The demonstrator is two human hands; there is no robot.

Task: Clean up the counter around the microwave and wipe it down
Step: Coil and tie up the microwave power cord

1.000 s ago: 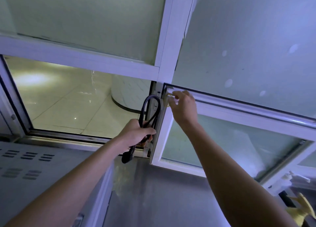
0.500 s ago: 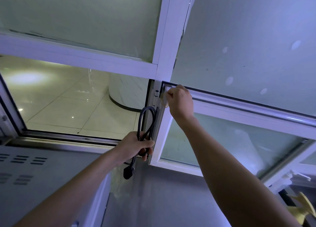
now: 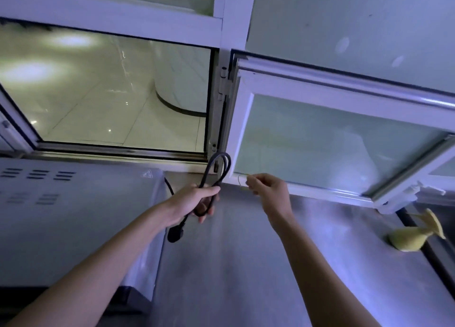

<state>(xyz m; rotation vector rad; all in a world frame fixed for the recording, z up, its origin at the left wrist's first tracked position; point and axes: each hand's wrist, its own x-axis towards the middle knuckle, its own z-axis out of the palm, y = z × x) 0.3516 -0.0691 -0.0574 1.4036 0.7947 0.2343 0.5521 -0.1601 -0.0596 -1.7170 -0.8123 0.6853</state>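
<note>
My left hand [image 3: 197,200] is closed around a looped black power cord [image 3: 216,169]; its plug [image 3: 175,234] dangles below the hand, beside the microwave [image 3: 73,216] at the left. The loop stands up in front of the window frame. My right hand [image 3: 268,186] pinches a thin yellowish rubber band [image 3: 242,182] between fingertips, just to the right of the cord loop and above the steel counter [image 3: 234,265]. The two hands are close together but apart.
A white-framed window sash [image 3: 332,139] stands swung open over the back of the counter at the right. A yellow cloth [image 3: 411,238] lies at the counter's right edge. Behind the open window a tiled floor shows.
Both hands have come down from the window hinge to just above the counter. The right hand left the upper frame corner and now pinches the rubber band. The camera tilted down.
</note>
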